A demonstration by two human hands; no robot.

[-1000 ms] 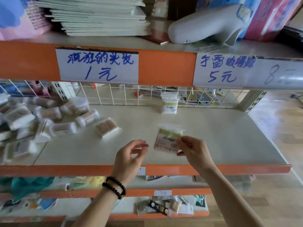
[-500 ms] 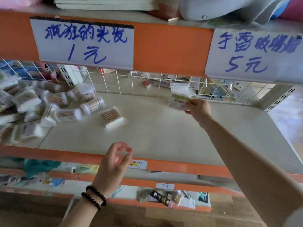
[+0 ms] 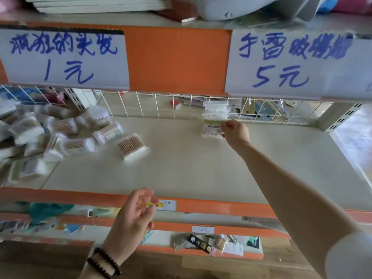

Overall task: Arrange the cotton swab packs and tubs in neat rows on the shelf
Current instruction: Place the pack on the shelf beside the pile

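My right hand [image 3: 235, 132] reaches deep into the beige shelf [image 3: 191, 164] and pinches a clear cotton swab pack [image 3: 212, 125] with a green label. That pack stands upright right in front of another swab pack [image 3: 215, 106] by the wire back grid. My left hand [image 3: 134, 214] hovers in front of the shelf's orange front edge, fingers loosely curled, holding nothing. A jumbled heap of swab tubs and packs [image 3: 60, 133] lies at the shelf's left end, with one flat pack of wooden-stick swabs [image 3: 131, 146] nearest the middle.
A white wire grid [image 3: 141, 105] closes the shelf's back. The orange beam above carries two handwritten price signs [image 3: 64, 57]. A lower shelf [image 3: 217, 242] holds small packaged goods. A grey upright post [image 3: 340, 117] stands at the right rear.
My right hand has carried the green-label pack from the front of the shelf to the back, up against the pack standing there. My left hand has dropped to the front edge.
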